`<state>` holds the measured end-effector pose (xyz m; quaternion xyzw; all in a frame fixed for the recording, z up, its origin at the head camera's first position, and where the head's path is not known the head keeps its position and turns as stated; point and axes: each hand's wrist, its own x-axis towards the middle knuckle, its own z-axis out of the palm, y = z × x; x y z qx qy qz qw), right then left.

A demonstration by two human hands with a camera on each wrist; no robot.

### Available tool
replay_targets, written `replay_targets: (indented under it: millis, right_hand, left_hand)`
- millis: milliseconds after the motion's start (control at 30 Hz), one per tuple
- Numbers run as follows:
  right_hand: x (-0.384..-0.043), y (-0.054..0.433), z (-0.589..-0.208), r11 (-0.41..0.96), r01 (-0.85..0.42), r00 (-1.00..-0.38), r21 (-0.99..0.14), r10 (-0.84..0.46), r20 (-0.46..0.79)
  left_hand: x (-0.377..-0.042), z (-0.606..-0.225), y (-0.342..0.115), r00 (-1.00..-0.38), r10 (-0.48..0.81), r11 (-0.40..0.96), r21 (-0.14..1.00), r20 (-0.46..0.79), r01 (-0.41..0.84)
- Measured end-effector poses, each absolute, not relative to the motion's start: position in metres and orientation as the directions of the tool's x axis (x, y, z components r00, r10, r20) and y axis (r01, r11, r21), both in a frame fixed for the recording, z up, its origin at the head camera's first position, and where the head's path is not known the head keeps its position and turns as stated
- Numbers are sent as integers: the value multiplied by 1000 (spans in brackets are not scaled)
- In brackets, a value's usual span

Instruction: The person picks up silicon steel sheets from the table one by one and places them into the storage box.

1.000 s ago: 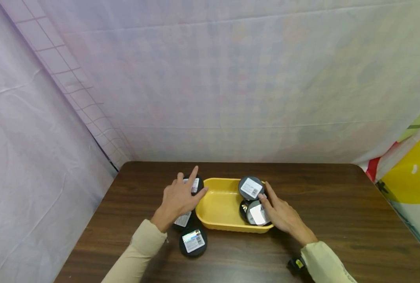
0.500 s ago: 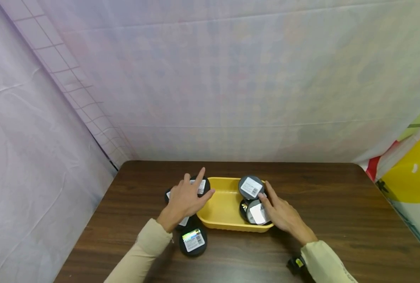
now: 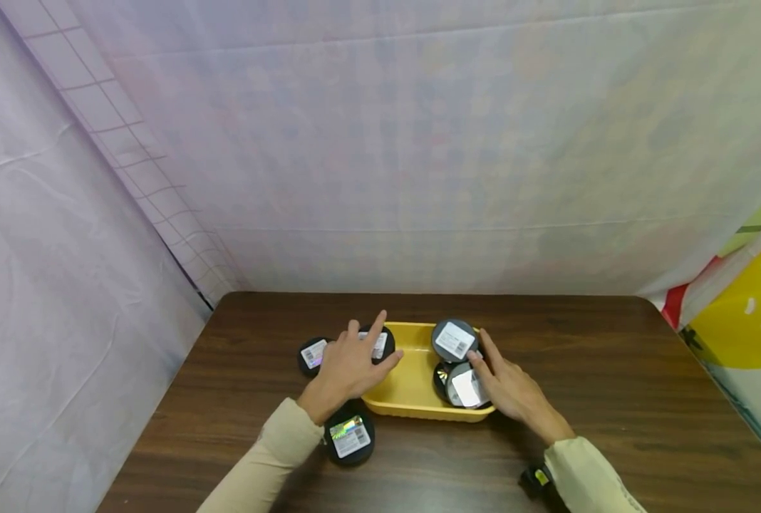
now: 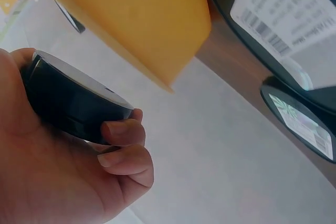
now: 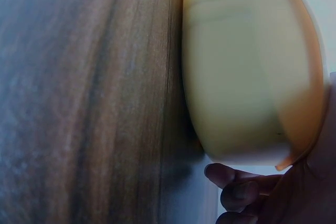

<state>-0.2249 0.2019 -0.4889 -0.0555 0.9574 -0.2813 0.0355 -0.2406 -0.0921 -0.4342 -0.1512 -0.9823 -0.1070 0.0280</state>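
Note:
In the head view my left hand (image 3: 345, 370) holds a labelled black tape roll (image 3: 387, 347) over the left end of a yellow plastic basket (image 3: 396, 385). The left wrist view shows the tape roll (image 4: 73, 98) gripped between thumb and curled fingers, tilted. My right hand (image 3: 515, 392) grips the basket's right end, thumb over the rim and fingers along the outer wall. In the right wrist view its fingers (image 5: 239, 195) curl beside the basket's wall (image 5: 231, 72). Inside the basket's right half lie several tape rolls (image 3: 454, 341), some overlapping; the hand partly hides them.
On the brown table (image 3: 611, 385), left of the basket, lie a tape roll (image 3: 312, 354) and a nearer tape roll (image 3: 350, 440). A small black object with a yellow-green patch (image 3: 537, 477) is by the right sleeve. A pale curtain (image 3: 419, 178) hangs behind the table.
My left hand has moved right with the tape roll, from beside the basket to over its left end. A tape roll behind that hand has come into view. The right hand stays put.

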Motion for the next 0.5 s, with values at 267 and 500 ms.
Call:
replay_targets:
  millis: [267,500]
  right_hand:
    - [-225,202,-489,834,-87,-991,-544,-127,-35]
    - [-225,202,-489,833,-88,-991,-546,-128,-36]
  left_hand:
    - [-241,-441,-82,-945,320,927,182,69,327]
    - [-241,-443,-76,-942,332,925,176,52,336]
